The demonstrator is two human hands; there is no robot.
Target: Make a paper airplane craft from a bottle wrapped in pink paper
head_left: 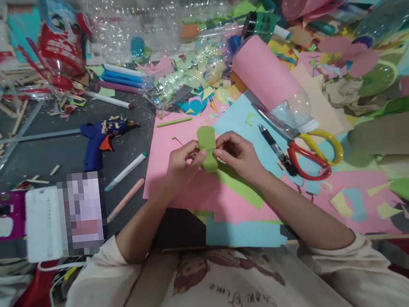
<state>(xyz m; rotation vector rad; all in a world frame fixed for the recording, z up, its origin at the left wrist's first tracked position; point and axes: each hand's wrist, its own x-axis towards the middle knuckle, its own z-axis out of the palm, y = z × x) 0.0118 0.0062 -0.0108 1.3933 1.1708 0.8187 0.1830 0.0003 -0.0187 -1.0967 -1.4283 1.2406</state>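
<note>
A green paper piece [206,136] with a rounded far end is sitting between the two hands, above a pink sheet [173,185]. Its long axis is running away from the wearer, across the line joining the hands; a crease or seam is crossing its middle. The left hand [185,162] is pinching the left edge between thumb and forefinger; the right hand [239,155] is pinching the right edge likewise. Neither hand is lying clearly nearer. Whether the fingertips are meeting behind the paper cannot be told. Below the right hand, a larger green sheet [246,188] is resting on the pink. Farther right, a black pen [274,146] is lying beside the scissors [292,154]; well left, a blue glue gun [93,140] is lying on its side.
</note>
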